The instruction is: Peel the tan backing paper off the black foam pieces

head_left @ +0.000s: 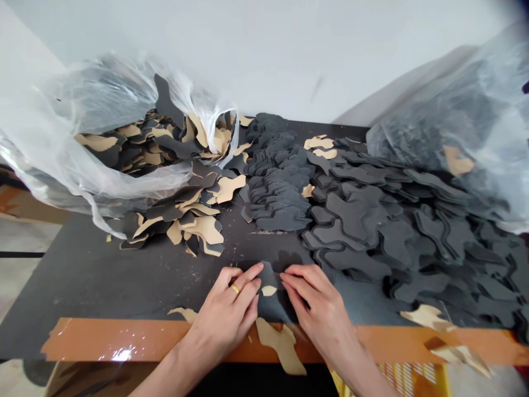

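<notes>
Near the front of the dark table, a small dark grey foam-like cutout [268,270] lies between my two hands, with a beige patch [269,290] at its lower part. My left hand [233,300] wears a gold ring, and its bent fingers press together on the cutout's left side. At the right side, the thumb and fingers of my right hand [316,298] pinch the edge. The fingertips partly hide the cutout's outline. A loose beige cutout [283,344] lies below, between my wrists, over the taped table edge.
Dark cutouts stand in overlapping rows [279,182] behind my hands. A large dark heap [363,220] spreads rightward beneath a clear plastic bag [467,121]. An open plastic bag [136,182] at left spills grey and beige pieces. Orange tape [136,339] covers the front edge.
</notes>
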The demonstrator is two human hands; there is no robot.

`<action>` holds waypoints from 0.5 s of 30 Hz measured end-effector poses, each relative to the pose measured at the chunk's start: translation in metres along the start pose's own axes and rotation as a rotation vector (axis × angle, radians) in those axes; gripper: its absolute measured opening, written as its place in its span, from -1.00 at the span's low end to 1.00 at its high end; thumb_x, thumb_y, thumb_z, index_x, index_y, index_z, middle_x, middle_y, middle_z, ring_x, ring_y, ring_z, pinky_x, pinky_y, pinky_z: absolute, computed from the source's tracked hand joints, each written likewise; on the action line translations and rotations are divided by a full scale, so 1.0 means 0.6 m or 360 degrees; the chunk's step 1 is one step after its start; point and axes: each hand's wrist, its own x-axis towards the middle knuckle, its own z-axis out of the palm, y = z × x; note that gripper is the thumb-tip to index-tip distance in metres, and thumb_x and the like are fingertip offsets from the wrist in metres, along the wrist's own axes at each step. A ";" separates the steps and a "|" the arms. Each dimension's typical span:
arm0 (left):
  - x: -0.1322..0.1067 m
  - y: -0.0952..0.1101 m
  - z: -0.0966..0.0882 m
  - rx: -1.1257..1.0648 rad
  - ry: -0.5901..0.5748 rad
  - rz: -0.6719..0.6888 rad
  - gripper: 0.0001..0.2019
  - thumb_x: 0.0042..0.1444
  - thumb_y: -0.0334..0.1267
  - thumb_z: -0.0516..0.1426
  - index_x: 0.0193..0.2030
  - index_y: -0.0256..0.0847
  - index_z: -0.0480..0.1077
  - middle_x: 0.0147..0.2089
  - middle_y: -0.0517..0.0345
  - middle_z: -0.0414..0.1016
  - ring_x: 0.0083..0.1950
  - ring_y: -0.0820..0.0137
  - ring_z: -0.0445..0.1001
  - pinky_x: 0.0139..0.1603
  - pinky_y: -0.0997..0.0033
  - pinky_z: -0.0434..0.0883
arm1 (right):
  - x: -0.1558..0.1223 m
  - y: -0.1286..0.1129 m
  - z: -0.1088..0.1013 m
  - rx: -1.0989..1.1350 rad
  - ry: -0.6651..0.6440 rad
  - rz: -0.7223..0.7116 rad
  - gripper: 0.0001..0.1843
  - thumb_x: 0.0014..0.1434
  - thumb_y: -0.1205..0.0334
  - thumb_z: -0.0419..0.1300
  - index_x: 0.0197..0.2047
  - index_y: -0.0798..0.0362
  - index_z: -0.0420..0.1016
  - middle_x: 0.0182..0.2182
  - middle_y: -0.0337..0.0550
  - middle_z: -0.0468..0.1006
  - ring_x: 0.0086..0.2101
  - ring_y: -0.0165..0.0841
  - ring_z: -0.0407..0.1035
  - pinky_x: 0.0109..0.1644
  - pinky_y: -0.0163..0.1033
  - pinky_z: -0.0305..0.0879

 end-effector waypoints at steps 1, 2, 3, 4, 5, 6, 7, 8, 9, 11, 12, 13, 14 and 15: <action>-0.001 -0.001 -0.001 -0.0049 -0.0021 -0.0033 -0.76 0.25 -0.49 0.06 0.03 -0.29 0.38 0.24 -0.04 0.44 -0.01 0.18 0.31 0.04 0.09 0.46 | 0.000 -0.001 0.000 -0.0011 -0.0004 0.0013 -0.73 0.30 0.53 0.09 -0.06 0.12 0.54 -0.13 -0.02 0.49 -0.14 -0.27 0.38 -0.02 -0.10 0.44; -0.002 -0.003 -0.002 -0.0115 -0.0043 -0.0076 -0.72 0.24 -0.49 0.06 0.08 -0.27 0.35 0.23 -0.04 0.43 0.00 0.19 0.31 0.05 0.09 0.47 | -0.001 -0.001 0.000 -0.0020 -0.0006 0.0027 -0.73 0.30 0.52 0.08 -0.06 0.12 0.55 -0.12 -0.01 0.48 -0.13 -0.26 0.38 -0.03 -0.10 0.45; -0.002 -0.003 -0.004 -0.0193 -0.0061 -0.0127 -0.66 0.23 -0.49 0.06 0.14 -0.26 0.31 0.21 -0.05 0.44 0.01 0.20 0.32 0.06 0.10 0.47 | -0.001 -0.002 0.001 -0.0029 -0.0001 0.0038 -0.73 0.30 0.51 0.08 -0.06 0.11 0.55 -0.12 0.00 0.48 -0.13 -0.25 0.38 -0.03 -0.09 0.46; -0.002 -0.004 -0.007 -0.0274 -0.0075 -0.0182 -0.59 0.23 -0.49 0.06 0.21 -0.25 0.25 0.19 -0.05 0.45 0.03 0.21 0.33 0.07 0.12 0.47 | -0.002 -0.002 0.001 -0.0037 0.0009 0.0044 -0.73 0.30 0.50 0.07 -0.07 0.10 0.56 -0.12 0.00 0.48 -0.13 -0.25 0.39 -0.04 -0.08 0.46; -0.003 -0.004 -0.009 -0.0351 -0.0085 -0.0234 -0.53 0.22 -0.49 0.07 0.27 -0.24 0.19 0.17 -0.05 0.45 0.05 0.22 0.33 0.08 0.14 0.47 | -0.002 -0.001 0.001 -0.0042 0.0025 0.0044 -0.73 0.31 0.49 0.07 -0.08 0.09 0.56 -0.13 -0.01 0.48 -0.13 -0.24 0.39 -0.05 -0.08 0.47; -0.003 -0.004 -0.012 -0.0414 -0.0091 -0.0280 -0.48 0.21 -0.48 0.07 0.31 -0.22 0.15 0.15 -0.04 0.44 0.07 0.22 0.34 0.08 0.16 0.47 | -0.002 0.000 0.001 -0.0045 0.0036 0.0041 -0.74 0.31 0.48 0.07 -0.09 0.08 0.56 -0.13 -0.01 0.48 -0.13 -0.24 0.40 -0.06 -0.07 0.48; -0.002 -0.003 -0.015 -0.0458 -0.0095 -0.0315 -0.45 0.20 -0.48 0.08 0.32 -0.20 0.13 0.14 -0.03 0.43 0.09 0.23 0.34 0.09 0.17 0.47 | -0.002 0.000 0.001 -0.0046 0.0042 0.0036 -0.74 0.31 0.47 0.08 -0.09 0.07 0.56 -0.13 -0.01 0.48 -0.14 -0.24 0.40 -0.07 -0.07 0.48; -0.002 -0.001 -0.018 -0.0483 -0.0100 -0.0335 -0.45 0.19 -0.48 0.09 0.32 -0.19 0.13 0.15 -0.03 0.42 0.10 0.24 0.34 0.10 0.17 0.47 | -0.002 0.000 0.001 -0.0048 0.0046 0.0031 -0.74 0.31 0.46 0.08 -0.09 0.07 0.56 -0.14 -0.01 0.48 -0.14 -0.24 0.40 -0.07 -0.07 0.48; -0.001 0.000 -0.020 -0.0491 -0.0108 -0.0350 -0.45 0.18 -0.49 0.09 0.31 -0.18 0.14 0.15 -0.03 0.40 0.10 0.24 0.34 0.10 0.18 0.46 | -0.002 0.000 0.001 -0.0048 0.0045 0.0028 -0.75 0.31 0.46 0.08 -0.08 0.07 0.56 -0.14 -0.01 0.48 -0.14 -0.24 0.40 -0.07 -0.07 0.48; 0.000 0.001 -0.022 -0.0463 -0.0135 -0.0369 -0.45 0.18 -0.48 0.10 0.31 -0.18 0.15 0.11 -0.03 0.42 0.07 0.24 0.35 0.07 0.19 0.47 | -0.001 -0.001 0.001 -0.0052 0.0033 0.0029 -0.75 0.31 0.47 0.08 -0.08 0.08 0.55 -0.15 -0.01 0.48 -0.14 -0.24 0.40 -0.07 -0.07 0.48; 0.000 0.001 -0.022 -0.0432 -0.0146 -0.0358 -0.45 0.19 -0.47 0.10 0.32 -0.19 0.15 0.09 -0.03 0.44 0.05 0.24 0.35 0.05 0.19 0.48 | -0.001 -0.001 0.000 -0.0057 0.0031 0.0031 -0.75 0.31 0.47 0.09 -0.08 0.09 0.55 -0.15 -0.01 0.48 -0.15 -0.24 0.40 -0.06 -0.08 0.47; 0.000 0.000 -0.021 -0.0394 -0.0153 -0.0327 -0.47 0.20 -0.46 0.10 0.31 -0.20 0.16 0.08 -0.04 0.45 0.03 0.23 0.34 0.05 0.17 0.47 | 0.000 -0.002 0.000 -0.0063 0.0032 0.0033 -0.75 0.30 0.48 0.09 -0.09 0.09 0.55 -0.16 -0.01 0.48 -0.16 -0.24 0.40 -0.06 -0.08 0.47; 0.001 -0.001 -0.020 -0.0352 -0.0151 -0.0278 -0.50 0.22 -0.46 0.10 0.30 -0.22 0.18 0.10 -0.04 0.46 0.03 0.22 0.33 0.05 0.16 0.46 | 0.000 -0.003 -0.001 -0.0068 0.0031 0.0033 -0.75 0.30 0.48 0.09 -0.09 0.09 0.55 -0.16 -0.01 0.49 -0.16 -0.24 0.40 -0.06 -0.08 0.47; 0.001 -0.003 -0.018 -0.0313 -0.0137 -0.0217 -0.54 0.24 -0.45 0.09 0.27 -0.23 0.22 0.14 -0.05 0.45 0.03 0.22 0.32 0.06 0.14 0.45 | 0.000 -0.003 -0.001 -0.0073 0.0028 0.0032 -0.75 0.30 0.48 0.08 -0.09 0.08 0.55 -0.16 -0.02 0.49 -0.16 -0.25 0.39 -0.07 -0.08 0.47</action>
